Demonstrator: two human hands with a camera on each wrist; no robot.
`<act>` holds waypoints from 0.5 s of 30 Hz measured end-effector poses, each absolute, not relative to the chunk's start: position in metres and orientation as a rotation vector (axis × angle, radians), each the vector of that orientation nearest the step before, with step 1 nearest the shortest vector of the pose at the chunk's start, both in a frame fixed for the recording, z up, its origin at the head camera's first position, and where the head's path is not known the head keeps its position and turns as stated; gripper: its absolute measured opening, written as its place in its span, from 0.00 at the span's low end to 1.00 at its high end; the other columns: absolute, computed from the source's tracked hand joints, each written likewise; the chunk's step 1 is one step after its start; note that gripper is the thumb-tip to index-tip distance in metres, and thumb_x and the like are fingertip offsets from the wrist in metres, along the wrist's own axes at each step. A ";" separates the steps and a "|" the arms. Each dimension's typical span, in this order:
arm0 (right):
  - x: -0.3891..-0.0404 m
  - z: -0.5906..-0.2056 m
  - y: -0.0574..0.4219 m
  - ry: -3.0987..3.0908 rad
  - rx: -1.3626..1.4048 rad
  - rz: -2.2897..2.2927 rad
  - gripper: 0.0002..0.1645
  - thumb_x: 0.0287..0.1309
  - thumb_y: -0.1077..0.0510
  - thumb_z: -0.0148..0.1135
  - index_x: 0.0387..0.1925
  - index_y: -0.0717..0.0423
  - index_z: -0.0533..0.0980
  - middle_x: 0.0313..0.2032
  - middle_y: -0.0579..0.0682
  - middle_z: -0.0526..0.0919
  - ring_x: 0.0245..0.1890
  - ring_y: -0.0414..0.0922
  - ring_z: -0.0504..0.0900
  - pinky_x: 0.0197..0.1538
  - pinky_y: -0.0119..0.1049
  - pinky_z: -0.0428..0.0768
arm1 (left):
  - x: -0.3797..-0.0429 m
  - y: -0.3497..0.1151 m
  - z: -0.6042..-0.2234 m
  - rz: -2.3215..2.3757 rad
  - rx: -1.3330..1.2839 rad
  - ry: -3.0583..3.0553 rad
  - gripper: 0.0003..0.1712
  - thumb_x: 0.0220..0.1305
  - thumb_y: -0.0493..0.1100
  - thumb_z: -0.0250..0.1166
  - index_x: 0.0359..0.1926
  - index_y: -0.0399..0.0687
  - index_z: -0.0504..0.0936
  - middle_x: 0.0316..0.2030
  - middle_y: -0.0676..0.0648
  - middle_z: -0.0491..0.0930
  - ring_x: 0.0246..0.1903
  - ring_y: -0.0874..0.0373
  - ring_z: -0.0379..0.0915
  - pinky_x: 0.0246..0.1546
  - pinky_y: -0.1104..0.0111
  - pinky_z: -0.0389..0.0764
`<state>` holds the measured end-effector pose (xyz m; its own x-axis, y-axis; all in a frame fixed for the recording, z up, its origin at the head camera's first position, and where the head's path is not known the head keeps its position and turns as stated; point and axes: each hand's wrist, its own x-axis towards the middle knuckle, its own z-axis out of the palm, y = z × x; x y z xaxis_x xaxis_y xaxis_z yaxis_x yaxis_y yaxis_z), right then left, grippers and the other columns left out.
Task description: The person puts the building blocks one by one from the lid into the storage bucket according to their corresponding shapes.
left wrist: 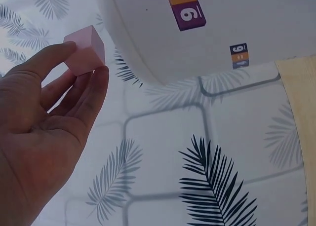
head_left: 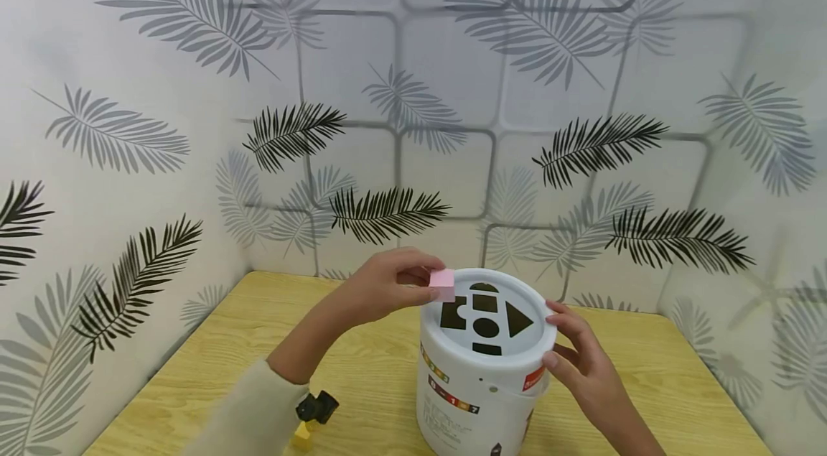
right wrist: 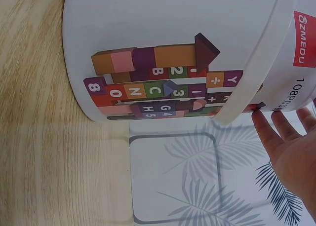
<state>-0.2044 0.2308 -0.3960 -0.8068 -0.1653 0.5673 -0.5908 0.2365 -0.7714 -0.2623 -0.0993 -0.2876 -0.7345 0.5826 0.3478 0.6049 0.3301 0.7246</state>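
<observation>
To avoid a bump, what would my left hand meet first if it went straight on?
Probably the round white plastic lid, though your left hand, pinching a pink cube, might pass above; depth is unclear.

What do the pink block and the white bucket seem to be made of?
Pink block: perhaps painted wood, matte; its faces look evenly pink and show no grain, so plastic is possible. White bucket: probably plastic, smooth, faintly shiny, judging by its rounded rim.

We see a plain cream sleeve (head_left: 248, 413), soft and fuzzy-looking, ending partway down the forearm above a bare left hand (head_left: 390, 284), the right hand (head_left: 581, 355) equally bare.
</observation>
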 end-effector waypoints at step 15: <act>-0.204 -0.396 0.232 -2.201 0.660 1.558 0.25 0.68 0.70 0.57 0.64 0.61 0.65 0.72 0.39 0.62 0.66 0.26 0.65 0.58 0.20 0.73 | -0.285 -0.037 -0.290 -1.253 -1.116 -2.775 0.18 0.65 0.43 0.70 0.55 0.48 0.81 0.51 0.51 0.81 0.50 0.60 0.80 0.48 0.70 0.81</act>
<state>-0.2044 0.2320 -0.3959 -0.8247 -0.1639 0.5413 -0.5650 0.2813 -0.7756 -0.2852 -0.0367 -0.2902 -0.7587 0.6265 0.1789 0.5484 0.4659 0.6944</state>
